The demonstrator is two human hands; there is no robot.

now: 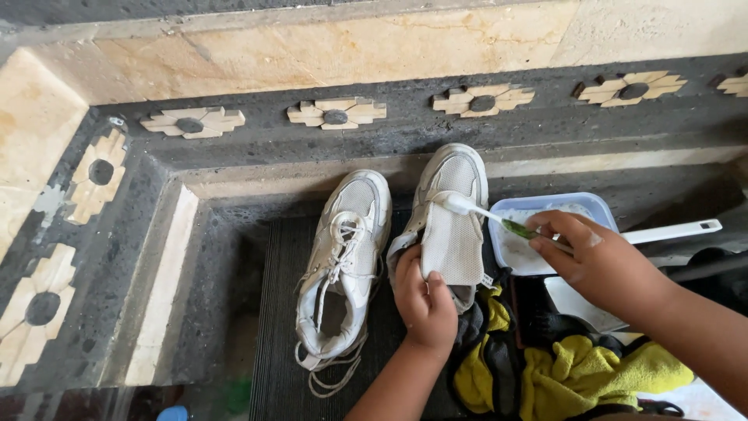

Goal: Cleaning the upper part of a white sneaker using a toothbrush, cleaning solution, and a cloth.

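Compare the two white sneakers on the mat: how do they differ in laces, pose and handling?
The left sneaker is laced, with loose laces trailing, and lies untouched. The right sneaker has no laces, its tongue pulled out flat. The left hand grips that tongue while the right hand holds a toothbrush on it. Both are white, toes pointing at the stone step.

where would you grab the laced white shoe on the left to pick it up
Probably at the heel collar of the laced white shoe, coming from the near side. Its opening faces up and toward the person, so fingers can hook inside the rim. The toe points away at the stone step, and loose laces trail near the heel on the dark mat, so avoid gripping those.
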